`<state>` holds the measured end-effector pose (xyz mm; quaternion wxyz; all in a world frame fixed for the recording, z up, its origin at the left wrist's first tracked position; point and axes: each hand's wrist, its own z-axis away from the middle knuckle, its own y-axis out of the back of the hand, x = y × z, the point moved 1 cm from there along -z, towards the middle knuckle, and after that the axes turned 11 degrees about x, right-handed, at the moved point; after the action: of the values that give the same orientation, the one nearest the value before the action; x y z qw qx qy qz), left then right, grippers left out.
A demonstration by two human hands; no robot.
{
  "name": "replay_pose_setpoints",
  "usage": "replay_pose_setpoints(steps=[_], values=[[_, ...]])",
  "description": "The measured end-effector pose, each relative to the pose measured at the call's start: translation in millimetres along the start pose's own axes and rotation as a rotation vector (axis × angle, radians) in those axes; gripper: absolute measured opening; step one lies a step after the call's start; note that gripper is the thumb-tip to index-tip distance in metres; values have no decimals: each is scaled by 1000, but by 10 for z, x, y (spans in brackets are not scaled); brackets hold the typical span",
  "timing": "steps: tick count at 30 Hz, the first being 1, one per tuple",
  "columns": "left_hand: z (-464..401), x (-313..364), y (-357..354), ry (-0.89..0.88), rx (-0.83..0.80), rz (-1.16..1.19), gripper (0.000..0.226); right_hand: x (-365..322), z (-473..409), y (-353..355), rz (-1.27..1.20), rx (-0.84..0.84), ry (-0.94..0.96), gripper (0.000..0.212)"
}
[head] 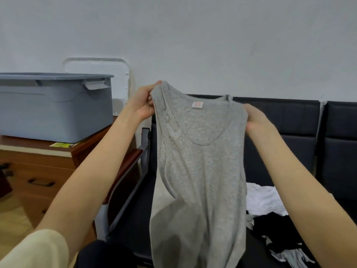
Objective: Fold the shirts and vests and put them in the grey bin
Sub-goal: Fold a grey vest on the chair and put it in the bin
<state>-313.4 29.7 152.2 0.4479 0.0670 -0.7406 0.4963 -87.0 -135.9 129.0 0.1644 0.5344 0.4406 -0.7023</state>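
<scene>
Two hands — left hand (144,102), right hand (257,118) — pinch the straps of a marled grey knit vest (197,171) mid-frame; its small pink neck label (197,104) is unreadable. Smooth grey plastic bin (56,113) sits upper left on the wooden surface (38,161).

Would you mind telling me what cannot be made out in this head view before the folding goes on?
- Inside of the grey plastic bin: hidden by its own wall, seen from the side.
- Print on the small pink neck label of the grey sleeveless vest: too small.
- Right hand fingertips: behind the vest's edge.
- Dark clothes pile on the black seat: partly covered by the vest and right arm, so no count.
</scene>
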Motion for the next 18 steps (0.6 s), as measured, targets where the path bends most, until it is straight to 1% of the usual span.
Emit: replay_pose_setpoints(steps=[1,2,3,6,9,11,12,14,18], values=[[-37,-38,127,-39,59,-170,26,100,-41,-23,-62,29,-111,37],[-92,-96,282,-79,106,-324,24,211,-116,9,-29,43,-129,29],[-151,-158,432,-119,169,-472,21,335,-222,71,26,73,-124,19],[-304,-377,805,-179,280,-788,14,792,-612,311,178,209,-35,19],[-461,-640,1128,-241,359,-1117,10,1193,-919,488,308,273,-42,12],[-606,-813,1338,-249,326,-1258,11,1434,-1142,606,378,313,-57,7],[-688,-896,1438,-224,302,-1304,11,1538,-1241,657,423,334,-56,9],[-865,-1051,1633,-149,249,-1376,11,1712,-1424,767,471,371,-60,16],[-1251,-1340,1957,31,157,-1488,14,2029,-1758,991,484,395,-122,8]])
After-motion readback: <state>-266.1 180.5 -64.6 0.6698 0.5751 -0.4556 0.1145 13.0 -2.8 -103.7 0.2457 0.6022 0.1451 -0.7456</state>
